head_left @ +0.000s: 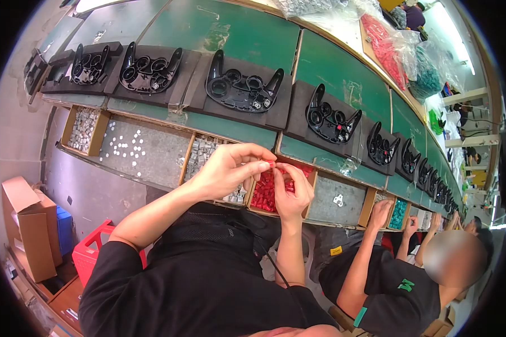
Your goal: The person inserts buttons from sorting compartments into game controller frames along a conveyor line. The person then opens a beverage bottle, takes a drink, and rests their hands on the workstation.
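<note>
My left hand (226, 169) and my right hand (293, 192) meet above the parts drawer. Both pinch a small red plastic piece (272, 163) between thumb and fingers; its exact shape is mostly covered by the fingertips. Right below them is a compartment of red plastic pieces (263, 194), partly hidden by my hands. To its left, grey pieces (199, 154) fill another compartment, partly behind my left hand. Beyond my hands, a black game controller shell (243, 92) lies face down on a dark foam pad (195, 101), its inside showing.
More controller shells (333, 121) line the green bench (253, 36). Scattered white pieces (126, 147) lie in a drawer at left. A co-worker's hand (381, 212) is near a bin of teal pieces (398, 214). A red stool (93, 253) and cardboard box (31, 227) stand at left.
</note>
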Demonstrator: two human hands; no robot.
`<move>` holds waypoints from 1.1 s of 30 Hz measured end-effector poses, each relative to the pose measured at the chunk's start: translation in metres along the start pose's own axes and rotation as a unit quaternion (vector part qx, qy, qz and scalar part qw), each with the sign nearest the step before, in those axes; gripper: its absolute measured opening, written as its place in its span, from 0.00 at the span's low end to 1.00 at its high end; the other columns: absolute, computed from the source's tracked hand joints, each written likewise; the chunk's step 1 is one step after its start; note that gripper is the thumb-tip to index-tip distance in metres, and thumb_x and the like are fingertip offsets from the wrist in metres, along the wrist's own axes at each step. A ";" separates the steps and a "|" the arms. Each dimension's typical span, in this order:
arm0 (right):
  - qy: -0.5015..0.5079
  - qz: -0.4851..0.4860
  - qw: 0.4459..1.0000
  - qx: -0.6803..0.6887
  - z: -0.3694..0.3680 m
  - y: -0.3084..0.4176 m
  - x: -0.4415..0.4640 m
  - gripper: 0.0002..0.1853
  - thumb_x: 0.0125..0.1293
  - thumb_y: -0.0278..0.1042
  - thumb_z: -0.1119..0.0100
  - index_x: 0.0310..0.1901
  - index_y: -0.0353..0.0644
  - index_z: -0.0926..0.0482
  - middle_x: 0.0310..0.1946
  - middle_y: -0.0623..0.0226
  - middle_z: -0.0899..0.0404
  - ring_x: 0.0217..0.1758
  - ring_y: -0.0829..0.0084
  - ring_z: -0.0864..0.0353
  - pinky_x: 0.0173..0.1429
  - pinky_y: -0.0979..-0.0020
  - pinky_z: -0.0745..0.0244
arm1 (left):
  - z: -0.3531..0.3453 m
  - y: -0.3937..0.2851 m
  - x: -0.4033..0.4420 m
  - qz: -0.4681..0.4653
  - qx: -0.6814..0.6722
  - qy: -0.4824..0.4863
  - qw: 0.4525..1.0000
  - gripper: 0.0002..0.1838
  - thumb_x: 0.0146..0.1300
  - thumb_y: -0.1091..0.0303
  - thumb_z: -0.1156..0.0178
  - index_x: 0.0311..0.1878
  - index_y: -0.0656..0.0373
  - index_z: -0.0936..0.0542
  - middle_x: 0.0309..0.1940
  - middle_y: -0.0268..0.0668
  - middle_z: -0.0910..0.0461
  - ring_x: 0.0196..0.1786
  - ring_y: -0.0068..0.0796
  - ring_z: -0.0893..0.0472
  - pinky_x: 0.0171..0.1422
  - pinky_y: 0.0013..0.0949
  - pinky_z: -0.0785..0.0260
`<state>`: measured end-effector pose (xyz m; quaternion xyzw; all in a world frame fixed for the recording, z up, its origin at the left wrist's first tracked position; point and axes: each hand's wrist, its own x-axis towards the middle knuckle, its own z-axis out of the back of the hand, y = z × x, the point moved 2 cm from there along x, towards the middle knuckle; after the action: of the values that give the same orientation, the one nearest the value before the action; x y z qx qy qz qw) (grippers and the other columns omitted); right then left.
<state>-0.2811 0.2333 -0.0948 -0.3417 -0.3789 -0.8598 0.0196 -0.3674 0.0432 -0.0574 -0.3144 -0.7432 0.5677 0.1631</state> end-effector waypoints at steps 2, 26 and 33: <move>0.011 -0.013 1.000 0.003 -0.005 -0.004 -0.001 0.10 0.67 0.19 0.20 0.47 0.35 0.10 0.41 0.60 0.06 0.29 0.70 0.12 0.34 0.70 0.20 | 0.005 -0.002 0.000 0.007 -0.073 0.009 0.997 0.12 0.85 0.74 0.36 0.64 0.68 0.18 0.46 0.36 0.14 0.39 0.20 0.16 0.36 0.29 0.19; 0.196 -0.093 0.966 -0.140 -0.025 -0.001 -0.002 0.07 0.68 0.33 0.24 0.42 0.40 0.09 0.42 0.62 0.12 0.39 0.51 0.09 0.42 0.52 0.15 | 0.059 -0.077 0.023 -0.330 0.418 -0.139 0.835 0.09 0.69 0.76 0.23 0.50 0.64 0.07 0.46 0.44 0.07 0.44 0.34 0.07 0.49 0.35 0.15; 0.207 -0.088 0.966 -0.125 -0.026 0.008 -0.001 0.07 0.67 0.33 0.24 0.41 0.40 0.09 0.42 0.63 0.12 0.38 0.52 0.09 0.42 0.52 0.15 | 0.076 -0.079 0.075 -0.385 0.555 -0.100 0.730 0.08 0.65 0.69 0.24 0.46 0.57 0.06 0.45 0.37 0.07 0.47 0.41 0.08 0.51 0.41 0.15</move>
<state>-0.2932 0.2100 -0.1032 -0.1218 -0.2846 -0.9507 -0.0207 -0.4910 0.0233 -0.0137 0.2043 -0.3650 0.7958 0.4379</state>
